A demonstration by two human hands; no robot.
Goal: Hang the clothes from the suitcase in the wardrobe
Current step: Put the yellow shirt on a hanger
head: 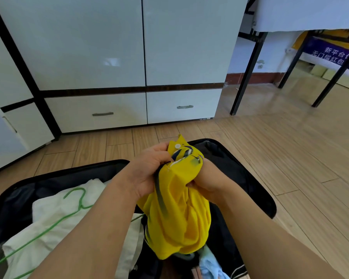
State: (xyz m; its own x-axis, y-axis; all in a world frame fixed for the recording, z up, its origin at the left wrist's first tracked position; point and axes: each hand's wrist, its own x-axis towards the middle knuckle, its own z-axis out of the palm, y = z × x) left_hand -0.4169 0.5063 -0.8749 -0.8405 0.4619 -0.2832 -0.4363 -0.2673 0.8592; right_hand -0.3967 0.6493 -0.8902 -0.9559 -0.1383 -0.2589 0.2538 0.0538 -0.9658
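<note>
A yellow shirt [178,214] with a striped collar and a white button hangs bunched above the open black suitcase [256,190]. My left hand [149,170] grips the collar on its left side. My right hand [207,182] grips the fabric just below the collar on the right. A green wire hanger [48,230] lies on a white garment [54,216] in the suitcase's left half. A light blue garment [210,264] and dark clothes lie under the shirt. The white wardrobe [109,47] stands ahead with its doors shut.
Two drawers with metal handles [102,114] run along the wardrobe's base. A black-legged table [248,73] with a white cloth stands at the right, with a purple banner [334,55] behind it. Wood floor [290,158] surrounds the suitcase. Another white cabinet [8,97] sits at the left.
</note>
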